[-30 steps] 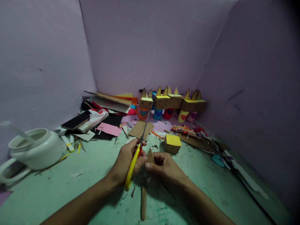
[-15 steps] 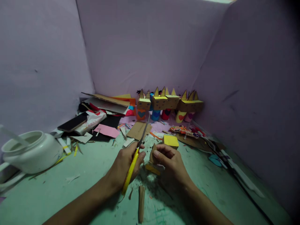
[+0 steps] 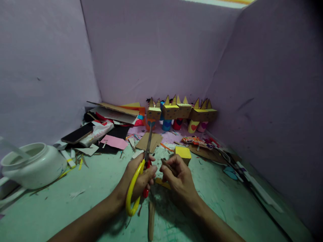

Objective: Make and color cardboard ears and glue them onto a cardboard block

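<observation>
In my left hand [image 3: 138, 178] are scissors [image 3: 133, 198] with yellow and red handles, their blades pointing away from me. The fingers are closed around them near the pivot. My right hand [image 3: 180, 179] pinches a small brown cardboard piece [image 3: 168, 166], seen nearly edge-on. Beneath and between the hands lies a yellow strip-like piece [image 3: 163, 183], partly hidden by the right hand. Just beyond the right hand sits a yellow-topped cardboard box [image 3: 183, 154]. A narrow brown cardboard strip [image 3: 151, 222] rests on the table nearer to me.
Several cardboard figures with pointed horns [image 3: 171, 111] stand against the back wall. A white pot [image 3: 37, 168] is at the left, near a phone [image 3: 77, 132] and stacked cardboard [image 3: 116, 112]. A flat cardboard piece [image 3: 148, 142] lies mid-table. Long rods [image 3: 257, 188] run along the right wall.
The scissors have turned in my left hand, so the red handle now shows. My right hand has tilted the cardboard piece from upright to nearly flat.
</observation>
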`<state>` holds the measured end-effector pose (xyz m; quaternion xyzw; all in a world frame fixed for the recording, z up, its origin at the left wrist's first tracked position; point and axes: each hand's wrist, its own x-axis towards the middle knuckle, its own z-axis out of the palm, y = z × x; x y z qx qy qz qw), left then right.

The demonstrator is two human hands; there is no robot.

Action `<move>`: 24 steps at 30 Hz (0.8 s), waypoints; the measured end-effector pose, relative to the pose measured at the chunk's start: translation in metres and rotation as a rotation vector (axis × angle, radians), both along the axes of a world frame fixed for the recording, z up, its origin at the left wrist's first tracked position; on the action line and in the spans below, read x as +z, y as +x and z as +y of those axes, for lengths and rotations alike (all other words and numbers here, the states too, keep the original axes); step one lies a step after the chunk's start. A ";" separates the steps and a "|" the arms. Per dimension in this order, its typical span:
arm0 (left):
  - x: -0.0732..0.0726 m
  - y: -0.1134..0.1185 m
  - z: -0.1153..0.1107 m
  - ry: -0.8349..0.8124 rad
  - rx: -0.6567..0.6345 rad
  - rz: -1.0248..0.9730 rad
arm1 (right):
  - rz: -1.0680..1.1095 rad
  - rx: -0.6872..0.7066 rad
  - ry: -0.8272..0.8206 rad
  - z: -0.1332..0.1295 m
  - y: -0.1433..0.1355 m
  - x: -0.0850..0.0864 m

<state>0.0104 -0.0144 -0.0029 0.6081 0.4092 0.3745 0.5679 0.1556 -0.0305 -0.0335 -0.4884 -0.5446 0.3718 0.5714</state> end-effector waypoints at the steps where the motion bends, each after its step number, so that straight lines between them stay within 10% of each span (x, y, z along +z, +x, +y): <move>1: 0.000 0.001 0.000 -0.016 0.014 -0.032 | -0.104 -0.019 0.056 0.000 0.000 -0.003; 12: 0.003 -0.006 0.012 0.229 0.182 0.105 | -0.329 0.263 0.364 -0.005 0.001 -0.002; 24: 0.001 -0.002 0.001 0.285 0.127 0.188 | 0.539 0.065 -0.275 0.005 -0.001 0.003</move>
